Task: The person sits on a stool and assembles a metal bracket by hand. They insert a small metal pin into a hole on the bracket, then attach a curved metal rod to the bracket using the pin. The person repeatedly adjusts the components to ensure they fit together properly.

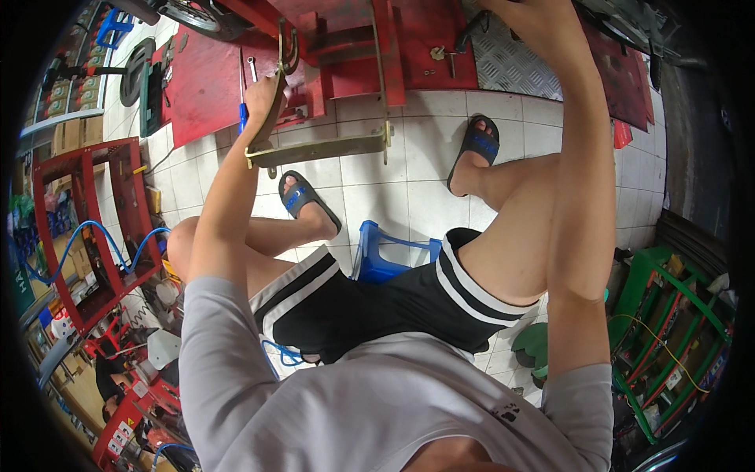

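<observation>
My left hand is closed beside the arm of a U-shaped, dull metal bracket, which partly covers it. What its fingers hold, if anything, is hidden. A blue-handled screwdriver and a ring-ended wrench lie on the red metal platform by this hand. My right hand reaches far forward over a silver tread plate, at the top edge of the view. Near its fingers is a dark lever-like part; the fingertips are cut off.
Small metal parts lie on the platform, and a wheel stands at its far left. A blue plastic stool is between my legs. On the left stands a red frame with a blue hose; a green rack is at right.
</observation>
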The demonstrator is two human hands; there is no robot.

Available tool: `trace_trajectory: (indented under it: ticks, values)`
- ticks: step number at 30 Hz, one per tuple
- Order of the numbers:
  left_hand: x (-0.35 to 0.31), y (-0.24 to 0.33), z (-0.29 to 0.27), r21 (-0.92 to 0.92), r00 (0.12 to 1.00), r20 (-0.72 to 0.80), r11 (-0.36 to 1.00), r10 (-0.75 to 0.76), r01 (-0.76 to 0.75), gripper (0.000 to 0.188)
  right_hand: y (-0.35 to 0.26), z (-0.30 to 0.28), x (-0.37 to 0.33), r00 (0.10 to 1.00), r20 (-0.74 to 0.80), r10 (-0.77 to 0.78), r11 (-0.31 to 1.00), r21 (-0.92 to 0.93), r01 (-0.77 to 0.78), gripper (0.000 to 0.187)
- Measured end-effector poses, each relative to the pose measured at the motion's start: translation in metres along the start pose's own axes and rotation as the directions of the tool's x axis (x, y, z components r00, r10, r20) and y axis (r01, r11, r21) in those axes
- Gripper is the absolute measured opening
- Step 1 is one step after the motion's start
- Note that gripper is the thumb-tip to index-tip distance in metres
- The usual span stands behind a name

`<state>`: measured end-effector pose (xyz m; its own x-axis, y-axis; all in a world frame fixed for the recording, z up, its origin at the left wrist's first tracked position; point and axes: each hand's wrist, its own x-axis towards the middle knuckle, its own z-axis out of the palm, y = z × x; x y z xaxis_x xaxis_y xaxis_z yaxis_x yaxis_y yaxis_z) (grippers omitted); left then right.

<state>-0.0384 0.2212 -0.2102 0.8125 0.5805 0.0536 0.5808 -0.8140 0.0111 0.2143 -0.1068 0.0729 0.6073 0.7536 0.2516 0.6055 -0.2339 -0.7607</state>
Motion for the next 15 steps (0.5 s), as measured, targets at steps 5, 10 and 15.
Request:
trace_trajectory:
  ticks: [5,10,15]
  values:
    - [-0.018,-0.009,-0.070,-0.078,0.995,0.010,0.992,-0.096,0.096,0.025,0.004,-0.005,0.000,0.992,0.095,0.080,0.982,0.163,-0.095,0.011]
    - [-0.049,-0.001,-0.145,-0.652,0.989,0.107,0.743,-0.105,0.149,0.017,0.011,-0.011,-0.010,0.993,0.112,0.046,0.969,0.235,-0.072,0.013]
    - [-0.106,-0.019,-0.192,-0.912,0.966,0.014,0.393,-0.260,0.119,0.019,-0.002,0.004,-0.016,0.980,0.156,-0.126,0.973,0.211,0.092,0.018]
